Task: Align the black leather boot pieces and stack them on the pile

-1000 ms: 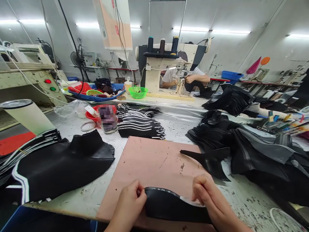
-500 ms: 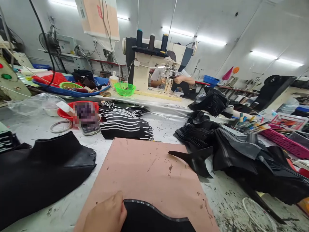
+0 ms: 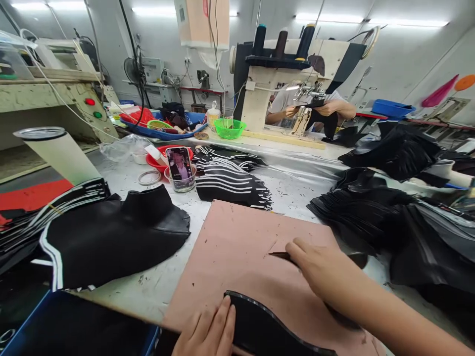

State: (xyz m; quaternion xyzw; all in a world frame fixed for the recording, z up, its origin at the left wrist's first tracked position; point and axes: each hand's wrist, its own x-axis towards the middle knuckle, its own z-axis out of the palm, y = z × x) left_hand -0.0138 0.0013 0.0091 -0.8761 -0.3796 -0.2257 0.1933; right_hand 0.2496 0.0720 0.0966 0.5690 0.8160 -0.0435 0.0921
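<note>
My left hand point(image 3: 210, 329) lies with fingers stretched flat on the left end of a black leather piece point(image 3: 263, 324) with a curved, dark-lined edge. That piece rests on the near part of a pink board point(image 3: 222, 247). Over the board's right side, my right hand point(image 3: 309, 262) has its fingers closed on a smaller black leather piece point(image 3: 280, 255). Its narrow tip sticks out to the left of the fingers, and much of the rest is hidden under the hand and forearm.
Left of the board lie a collared black leather piece point(image 3: 122, 237) and a blue bin point(image 3: 27, 326). White-striped strips point(image 3: 230, 183) and a phone point(image 3: 180, 163) in a clear cup are behind. Leather stacks point(image 3: 363, 212) fill the right. Another person point(image 3: 330, 106) works at a sewing machine point(image 3: 256, 99).
My right hand has come into view and closed on the small leather piece. My left hand has gone from pinching the curved piece to lying flat on it. The view has swung left.
</note>
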